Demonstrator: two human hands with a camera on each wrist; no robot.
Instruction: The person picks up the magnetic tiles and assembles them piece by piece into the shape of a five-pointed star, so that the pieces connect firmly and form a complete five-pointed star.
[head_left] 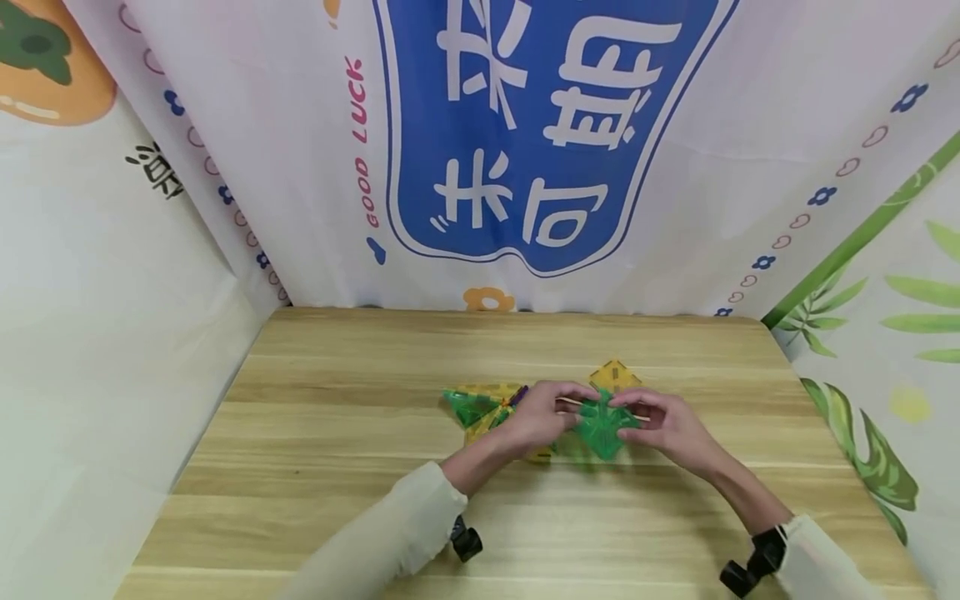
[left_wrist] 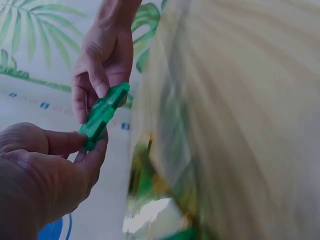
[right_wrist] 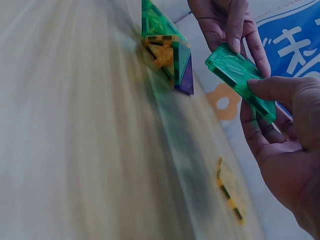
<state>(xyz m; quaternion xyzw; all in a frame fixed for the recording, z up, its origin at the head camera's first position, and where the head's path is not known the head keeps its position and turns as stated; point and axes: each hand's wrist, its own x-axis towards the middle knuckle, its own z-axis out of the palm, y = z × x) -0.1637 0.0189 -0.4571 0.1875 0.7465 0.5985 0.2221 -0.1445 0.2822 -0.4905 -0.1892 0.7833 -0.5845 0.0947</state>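
Observation:
Both hands hold a translucent green magnetic tile piece point(head_left: 602, 432) in front of the body, over the table. The left hand point(head_left: 542, 414) pinches its left edge between thumb and fingers, while the right hand point(head_left: 675, 431) pinches the opposite side. In the right wrist view the green piece point(right_wrist: 240, 77) looks thick, like tiles stacked flat together. Partly behind the left hand stands a built group of green and yellow tiles point(head_left: 472, 407) with a purple tile point(right_wrist: 186, 79) at its side. Just beyond the right hand lies a yellow square tile point(head_left: 615, 375).
The wooden table point(head_left: 337, 475) meets a printed cloth point(head_left: 300, 167) at its back edge, with more cloth at both sides. A small black camera point(head_left: 467, 542) hangs at the left wrist, another black camera point(head_left: 742, 575) at the right.

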